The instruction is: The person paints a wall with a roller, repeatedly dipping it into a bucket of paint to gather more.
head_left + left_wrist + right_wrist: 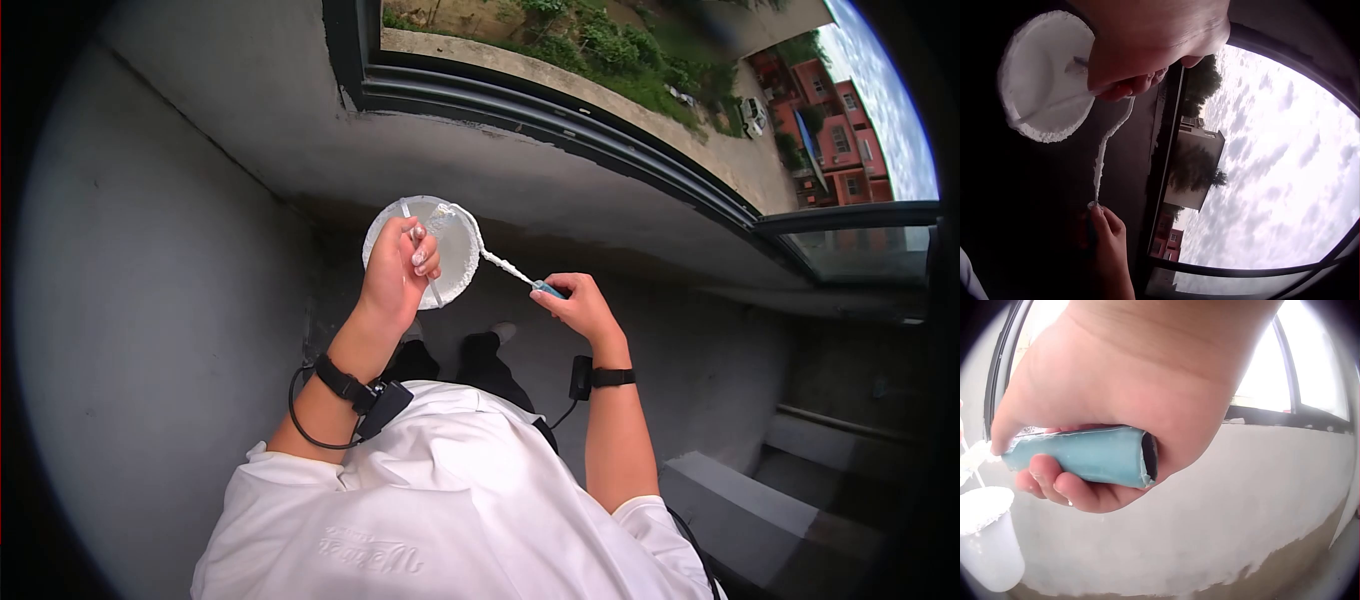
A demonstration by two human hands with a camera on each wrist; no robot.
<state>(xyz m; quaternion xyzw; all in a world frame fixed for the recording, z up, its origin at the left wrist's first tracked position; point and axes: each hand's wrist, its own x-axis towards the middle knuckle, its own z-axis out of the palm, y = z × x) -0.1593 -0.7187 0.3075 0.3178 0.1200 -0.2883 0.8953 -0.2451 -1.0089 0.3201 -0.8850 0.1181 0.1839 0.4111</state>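
My left hand [400,265] is over a white bucket [462,275], its curled fingers gripping the bucket's thin bail handle [435,292]. White smears mark the fingertips. Thick white paint coats the bucket's rim and inner wall. On the other side, my right hand [585,305] grips the teal handle [1079,456] of a paint roller, fingers wrapped around it. The roller's bent rod [505,266], caked in white, runs from the handle to the bucket's rim. Its far end is not clearly visible. In the left wrist view the left hand [1154,44] covers part of the bucket.
A grey wall [150,250] rises at the left. Ahead is a low wall [1222,506] with a ragged lower coating edge, beneath a dark window frame [560,125]. My feet stand below the bucket. Pale step-like blocks [740,500] lie at the lower right.
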